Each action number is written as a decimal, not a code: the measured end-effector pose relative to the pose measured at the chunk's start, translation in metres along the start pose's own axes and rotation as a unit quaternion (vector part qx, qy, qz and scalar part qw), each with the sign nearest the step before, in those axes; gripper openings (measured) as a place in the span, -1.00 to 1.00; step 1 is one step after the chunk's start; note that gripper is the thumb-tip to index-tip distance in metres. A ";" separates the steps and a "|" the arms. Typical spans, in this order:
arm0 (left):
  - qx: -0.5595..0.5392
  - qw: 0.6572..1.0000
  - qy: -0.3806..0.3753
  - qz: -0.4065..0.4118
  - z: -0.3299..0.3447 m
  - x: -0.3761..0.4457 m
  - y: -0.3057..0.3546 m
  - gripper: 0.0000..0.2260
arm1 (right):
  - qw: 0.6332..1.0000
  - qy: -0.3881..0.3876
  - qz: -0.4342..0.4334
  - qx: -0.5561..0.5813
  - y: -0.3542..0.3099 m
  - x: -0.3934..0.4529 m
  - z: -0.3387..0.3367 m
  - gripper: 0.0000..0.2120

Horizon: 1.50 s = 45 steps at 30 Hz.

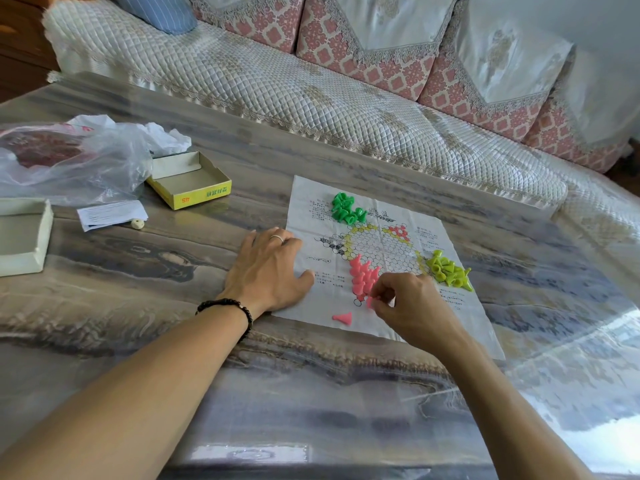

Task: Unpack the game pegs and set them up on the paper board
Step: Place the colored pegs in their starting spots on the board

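While the left hand (268, 268) lies flat on the paper board's (388, 258) edge, the right hand (405, 303) pinches a pink peg (370, 301)
Pink pegs (362, 273) stand at the board's 6 o'clock; one loose peg (343, 317) lies beside them, green pegs (346, 208) at 11, yellow-green pegs (448, 270) at 3; an open box (189, 180) sits on the table (138, 271)

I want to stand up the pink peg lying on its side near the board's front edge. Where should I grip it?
Pinch the lone pink peg at its narrow tip end, which points left, coming from above. It lies flat on the paper board, its wide base toward the right, so lifting the tip probably swings it upright onto that base.
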<state>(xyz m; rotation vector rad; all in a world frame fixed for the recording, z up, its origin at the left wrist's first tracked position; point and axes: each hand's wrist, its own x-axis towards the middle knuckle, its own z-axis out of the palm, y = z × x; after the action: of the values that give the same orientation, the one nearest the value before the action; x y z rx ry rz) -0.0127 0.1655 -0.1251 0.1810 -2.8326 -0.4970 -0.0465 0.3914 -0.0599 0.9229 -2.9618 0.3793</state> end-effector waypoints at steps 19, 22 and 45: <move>0.003 1.000 -0.002 0.003 -0.001 0.000 0.001 -0.43 | 0.999 0.042 0.000 -0.003 -0.002 0.006 0.002 -0.87; 0.000 1.000 -0.002 0.002 -0.001 -0.001 0.001 -0.46 | 0.999 0.053 0.004 0.002 -0.002 0.005 0.003 -0.89; -0.005 1.000 -0.003 0.000 -0.001 -0.001 0.001 -0.48 | 0.994 0.040 -0.019 0.101 -0.023 -0.002 -0.001 -0.91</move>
<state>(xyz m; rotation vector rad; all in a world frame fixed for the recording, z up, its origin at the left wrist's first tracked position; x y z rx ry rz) -0.0115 0.1663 -0.1238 0.1788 -2.8361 -0.5127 -0.0321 0.3741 -0.0538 0.9540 -2.8691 0.7075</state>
